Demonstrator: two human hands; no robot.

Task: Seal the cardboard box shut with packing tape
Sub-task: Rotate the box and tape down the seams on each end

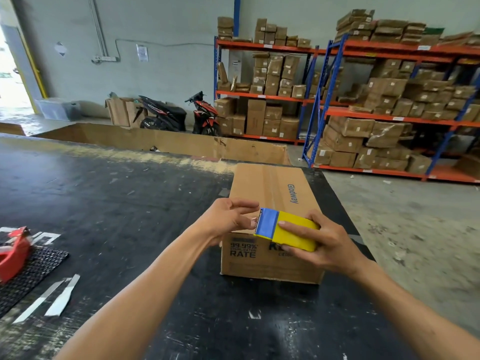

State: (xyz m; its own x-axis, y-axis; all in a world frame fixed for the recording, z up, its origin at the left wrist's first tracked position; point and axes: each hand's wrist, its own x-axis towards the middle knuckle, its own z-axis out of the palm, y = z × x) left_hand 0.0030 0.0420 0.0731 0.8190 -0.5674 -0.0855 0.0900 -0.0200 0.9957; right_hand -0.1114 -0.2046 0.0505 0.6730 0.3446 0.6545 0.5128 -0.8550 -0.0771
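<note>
Red tape dispenser (pixel 13 252) lies on a black mesh mat (pixel 31 274) at the far left of the black table (pixel 117 203); left hand (pixel 226 220) has fingertips pinched at the toothed blue end of the yellow tape dispenser (pixel 285 231); right hand (pixel 322 245) grips its yellow body; cardboard box (pixel 272 190), flaps closed, stands on the table directly beneath both hands; stocked shelving (pixel 389 113) stands behind at right.
</note>
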